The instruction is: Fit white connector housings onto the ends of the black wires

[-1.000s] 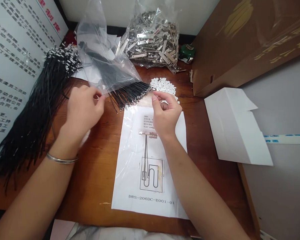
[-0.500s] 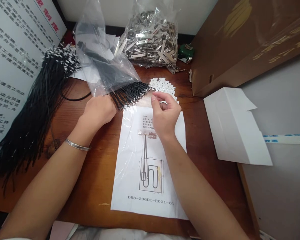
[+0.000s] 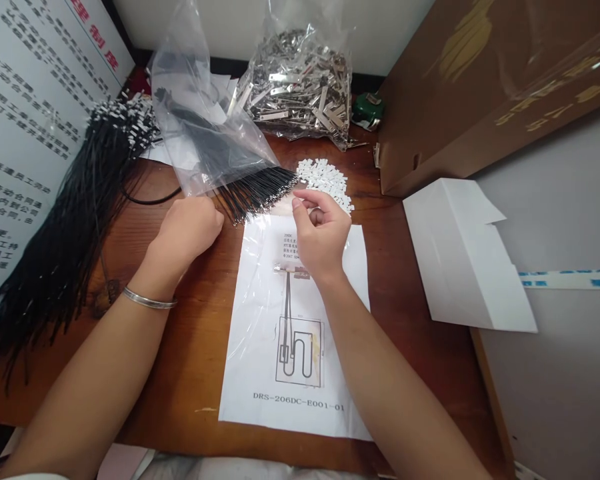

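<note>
My left hand [image 3: 193, 227], above a metal bracelet [image 3: 150, 299], is closed beside the left edge of a bundle of black wires [image 3: 260, 190]. What its fingers hold, if anything, is hidden. Closed too, with thumb and index finger pinched, my right hand [image 3: 323, 230] is at the wire tips, just in front of a pile of small white connector housings [image 3: 325, 179]. Anything in that pinch is too small to make out. A clear plastic bag [image 3: 215, 133] covers the back of the bundle. Under my right hand lies a printed drawing sheet [image 3: 250, 373].
At the back stands a clear bag of flat metal pieces [image 3: 295, 93], with a green tape measure [image 3: 367, 110] beside it. Black wires with white ends [image 3: 75, 193] heap up at left. A brown box [image 3: 445, 87] and folded white card [image 3: 460, 253] bound the right.
My left hand has shifted slightly down and left, away from the wires. The right hand has moved a little left and down, still pinched. The whole view has shifted slightly.
</note>
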A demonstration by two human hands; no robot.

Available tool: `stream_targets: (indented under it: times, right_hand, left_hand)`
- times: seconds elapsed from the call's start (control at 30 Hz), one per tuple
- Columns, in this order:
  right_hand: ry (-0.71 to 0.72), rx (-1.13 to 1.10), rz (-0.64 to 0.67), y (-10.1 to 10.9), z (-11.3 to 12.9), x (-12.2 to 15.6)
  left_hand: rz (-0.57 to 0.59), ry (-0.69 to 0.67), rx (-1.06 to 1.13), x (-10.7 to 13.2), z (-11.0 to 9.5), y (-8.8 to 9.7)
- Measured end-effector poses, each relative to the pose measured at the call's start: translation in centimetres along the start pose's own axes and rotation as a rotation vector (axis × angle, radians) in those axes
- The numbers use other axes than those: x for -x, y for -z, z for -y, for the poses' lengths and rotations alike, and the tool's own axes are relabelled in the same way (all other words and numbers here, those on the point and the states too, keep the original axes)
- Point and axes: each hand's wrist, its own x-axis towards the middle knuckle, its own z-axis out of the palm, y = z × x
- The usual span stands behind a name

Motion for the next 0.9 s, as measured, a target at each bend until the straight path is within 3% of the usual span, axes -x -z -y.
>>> stream_targets:
  times: [0.1,0.27,0.37,0.47,0.63,0.9]
  right_hand:
    - [0.034,0.010,0.062,-0.2,0.1,0.2]
    - [0.058,0.004,0.227,-0.6,0.5,0.8]
    - [0.071,-0.007,0.336,-0.7,0.7,1.1]
    - [0.081,-0.047,0.441,-0.7,0.8,1.4]
    - [0.079,-0.076,0.562,-0.9,0.7,1.7]
    - [-0.028,-0.063,0.495,-1.2,0.8,1.8]
  left_hand:
    - [-0.140,-0.021,0.213,0.1,0.4,-0.6]
    - [-0.288,-0.036,1.034,0.5,-0.4,-2.2]
    - [-0.337,-0.035,1.296,0.5,-1.1,-2.9]
    - [-0.328,-0.054,1.361,0.6,-1.3,-2.9]
    - [-0.316,-0.122,1.284,1.1,-1.5,-2.8]
    - [-0.255,-0.242,1.207,1.2,-1.6,-3.4]
